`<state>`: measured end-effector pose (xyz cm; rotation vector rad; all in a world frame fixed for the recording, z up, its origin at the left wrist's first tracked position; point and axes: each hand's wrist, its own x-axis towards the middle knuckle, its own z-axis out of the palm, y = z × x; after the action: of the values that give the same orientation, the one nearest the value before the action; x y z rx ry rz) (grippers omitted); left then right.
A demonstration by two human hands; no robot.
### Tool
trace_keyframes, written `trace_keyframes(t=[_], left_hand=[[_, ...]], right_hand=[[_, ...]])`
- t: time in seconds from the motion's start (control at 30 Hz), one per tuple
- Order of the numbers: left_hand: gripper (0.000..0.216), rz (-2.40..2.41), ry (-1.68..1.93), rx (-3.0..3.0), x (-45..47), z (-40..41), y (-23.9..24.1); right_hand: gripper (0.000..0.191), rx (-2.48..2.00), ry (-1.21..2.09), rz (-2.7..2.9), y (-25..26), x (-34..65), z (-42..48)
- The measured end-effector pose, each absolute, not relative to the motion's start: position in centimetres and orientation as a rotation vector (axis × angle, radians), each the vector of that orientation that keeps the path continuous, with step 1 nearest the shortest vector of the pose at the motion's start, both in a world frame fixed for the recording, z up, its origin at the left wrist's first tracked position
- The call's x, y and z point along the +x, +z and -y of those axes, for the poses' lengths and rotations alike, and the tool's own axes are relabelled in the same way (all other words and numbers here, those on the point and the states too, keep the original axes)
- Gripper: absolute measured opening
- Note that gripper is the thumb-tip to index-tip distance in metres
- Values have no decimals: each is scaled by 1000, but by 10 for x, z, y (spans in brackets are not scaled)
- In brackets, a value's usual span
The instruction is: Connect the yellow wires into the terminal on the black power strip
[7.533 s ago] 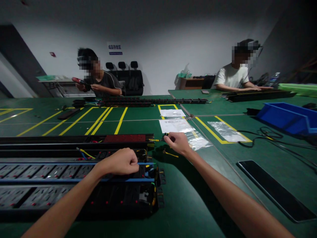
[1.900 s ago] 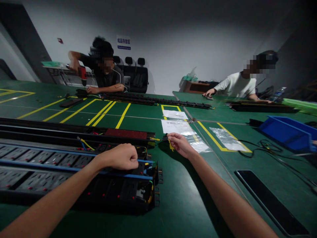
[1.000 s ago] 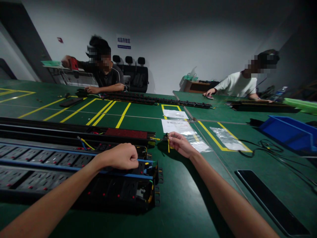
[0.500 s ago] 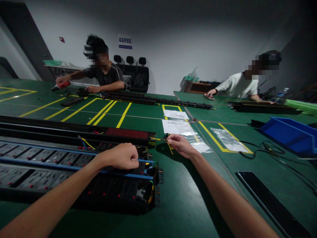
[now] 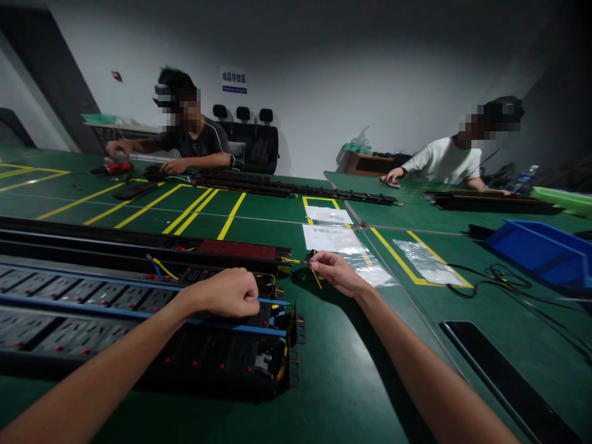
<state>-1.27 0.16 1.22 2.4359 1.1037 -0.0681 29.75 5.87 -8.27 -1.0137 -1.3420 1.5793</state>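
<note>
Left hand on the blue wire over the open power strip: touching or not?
Touching. The head view shows the left hand fisted on the blue wire, which runs into the closed fingers above the power strip.

The left hand (image 5: 229,292) was closed over the blue wire (image 5: 139,303), hiding its fingertips. The power strip (image 5: 139,333) ran off the left edge. What the right hand (image 5: 335,271) pinched beside the yellow wire (image 5: 316,277) was too small to tell. The black panel (image 5: 504,379) was cut off below.

Blue wall sign (image 5: 234,79) carries white Chinese characters, too small to read; paper sheets' (image 5: 329,237) print illegible.
</note>
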Motion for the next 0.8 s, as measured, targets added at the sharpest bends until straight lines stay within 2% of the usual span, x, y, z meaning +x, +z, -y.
trace_keyframes(t=[0.6,0.8], left_hand=[[29,-1120,-96,2436,-12,-2,12],[28,-1119,-106,2441,-13,-2,12]], right_hand=[[57,-1076,1549,1355,-78,293,-56],[60,-1183,1437,1424,-72,287,-53]])
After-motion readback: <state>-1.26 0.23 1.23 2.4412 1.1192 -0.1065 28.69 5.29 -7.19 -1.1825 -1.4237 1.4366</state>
